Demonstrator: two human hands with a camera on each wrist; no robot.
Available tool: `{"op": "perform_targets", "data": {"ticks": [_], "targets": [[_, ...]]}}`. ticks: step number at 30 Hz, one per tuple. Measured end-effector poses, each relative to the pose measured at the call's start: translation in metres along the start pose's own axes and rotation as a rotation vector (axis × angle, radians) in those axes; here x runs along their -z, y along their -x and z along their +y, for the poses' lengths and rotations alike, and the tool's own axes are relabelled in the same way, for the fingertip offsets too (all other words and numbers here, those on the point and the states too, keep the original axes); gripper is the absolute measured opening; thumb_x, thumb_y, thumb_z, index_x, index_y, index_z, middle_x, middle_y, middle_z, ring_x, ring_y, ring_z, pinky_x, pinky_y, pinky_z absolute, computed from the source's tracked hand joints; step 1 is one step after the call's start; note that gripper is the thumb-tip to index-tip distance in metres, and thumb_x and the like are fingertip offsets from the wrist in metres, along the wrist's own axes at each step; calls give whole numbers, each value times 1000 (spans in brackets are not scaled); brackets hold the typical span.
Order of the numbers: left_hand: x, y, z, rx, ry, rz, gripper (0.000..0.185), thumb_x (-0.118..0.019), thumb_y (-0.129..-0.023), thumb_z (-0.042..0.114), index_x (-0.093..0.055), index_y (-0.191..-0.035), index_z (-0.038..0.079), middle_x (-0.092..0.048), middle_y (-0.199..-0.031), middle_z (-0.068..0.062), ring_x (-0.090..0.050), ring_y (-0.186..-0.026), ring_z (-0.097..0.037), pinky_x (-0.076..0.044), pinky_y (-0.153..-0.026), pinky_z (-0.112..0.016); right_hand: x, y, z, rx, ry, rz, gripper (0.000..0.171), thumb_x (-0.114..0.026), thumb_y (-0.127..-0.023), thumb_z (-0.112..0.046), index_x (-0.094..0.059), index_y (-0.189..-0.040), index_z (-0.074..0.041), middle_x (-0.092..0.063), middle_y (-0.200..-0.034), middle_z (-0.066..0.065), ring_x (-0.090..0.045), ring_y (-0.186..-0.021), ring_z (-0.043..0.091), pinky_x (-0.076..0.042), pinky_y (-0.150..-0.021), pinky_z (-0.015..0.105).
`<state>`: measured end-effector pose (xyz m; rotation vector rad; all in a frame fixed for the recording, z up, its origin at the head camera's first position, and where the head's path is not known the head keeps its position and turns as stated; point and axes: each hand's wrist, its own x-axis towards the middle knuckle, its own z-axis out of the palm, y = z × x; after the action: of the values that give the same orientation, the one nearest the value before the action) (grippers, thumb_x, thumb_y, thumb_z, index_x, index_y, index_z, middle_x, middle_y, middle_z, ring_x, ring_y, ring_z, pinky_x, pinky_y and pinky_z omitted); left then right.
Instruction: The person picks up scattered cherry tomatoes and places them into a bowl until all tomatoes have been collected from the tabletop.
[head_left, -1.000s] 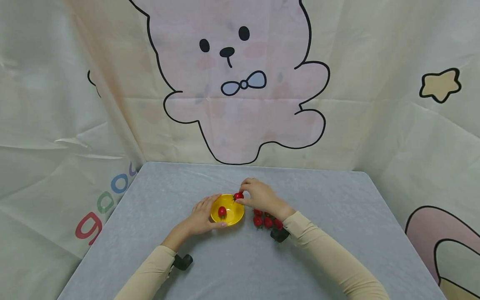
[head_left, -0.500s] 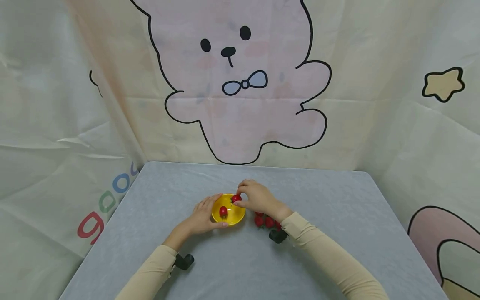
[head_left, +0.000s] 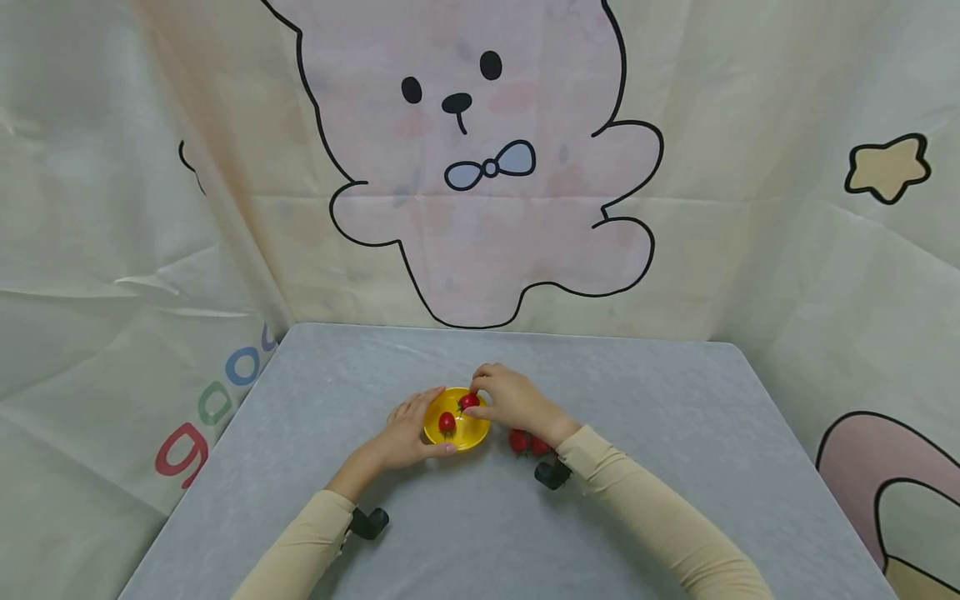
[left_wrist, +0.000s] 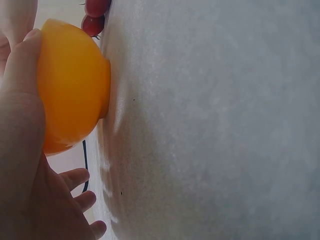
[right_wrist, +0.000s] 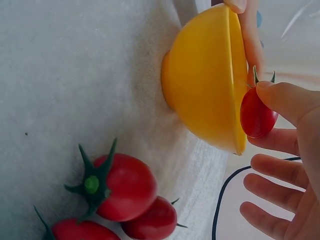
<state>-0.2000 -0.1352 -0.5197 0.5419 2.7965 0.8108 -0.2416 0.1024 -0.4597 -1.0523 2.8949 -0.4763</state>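
A small yellow bowl (head_left: 467,435) stands upright on the table, and my left hand (head_left: 403,435) grips it from the left, thumb at the near rim and fingers at the far side. One red cherry tomato (head_left: 447,423) lies inside. Over the bowl's right part, my right hand (head_left: 517,404) pinches another cherry tomato (right_wrist: 257,115) between thumb and index finger, its green stem end showing. In the right wrist view this tomato is at the bowl's rim, while the other fingers are spread below.
Several more cherry tomatoes (head_left: 519,442) lie on the table right of the bowl, partly hidden under my right wrist. The table (head_left: 465,525) has a grey cloth surface. A printed curtain (head_left: 480,250) hangs behind its far edge.
My right hand has moved left and slightly nearer, bringing the pinched tomato from the bowl's right rim to over its inside. The left hand stays on the bowl.
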Motion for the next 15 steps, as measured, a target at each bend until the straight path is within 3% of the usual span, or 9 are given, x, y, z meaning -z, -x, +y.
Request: {"op": "perform_targets", "data": {"ticks": [15], "targets": [[-1, -1, -1, -10, 1, 11, 104, -69, -78, 68, -19, -158, 24, -26, -164, -9, -23, -149, -44, -15, -120, -68, -14, -2, 1, 9, 42, 8, 40, -71, -88, -49, -74, -110, -16, -66, -121, 2, -59, -106, 19, -56, -92, 34]]}}
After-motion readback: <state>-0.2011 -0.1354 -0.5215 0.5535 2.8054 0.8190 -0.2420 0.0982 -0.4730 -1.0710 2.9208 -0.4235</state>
